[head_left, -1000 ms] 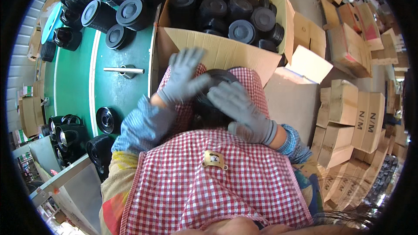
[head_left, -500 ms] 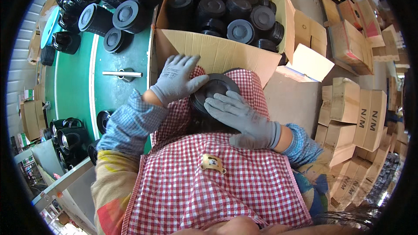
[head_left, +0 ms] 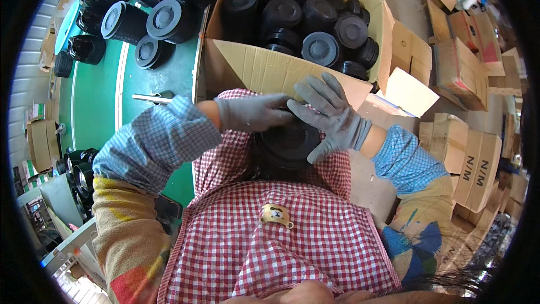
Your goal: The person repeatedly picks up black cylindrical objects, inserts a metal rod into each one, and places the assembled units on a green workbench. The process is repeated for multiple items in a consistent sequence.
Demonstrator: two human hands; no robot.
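Observation:
A round black lid-like disc [head_left: 288, 143] faces up between my knees, on top of dark things I cannot make out. My left hand [head_left: 253, 114], in a grey glove, reaches across its far left edge with the fingers close together. Something dark lies at those fingertips, too hidden to name. My right hand [head_left: 332, 114], gloved too, is open at the far right of the disc. Its fingers are spread, the index fingertip meets the left hand's fingertips, and the thumb lies along the disc's right side.
An open cardboard box [head_left: 281, 67] full of black round parts stands just beyond my knees. On the green table [head_left: 152, 81] to the left are stacks of black discs [head_left: 169, 19] and a metal bar [head_left: 151, 99]. Cardboard cartons [head_left: 478, 160] pile up at the right.
My left hand has moved right and nearer, onto the disc's far edge, its fingers drawing together. My right hand has lifted from the disc's face toward the far right, fingers spreading.

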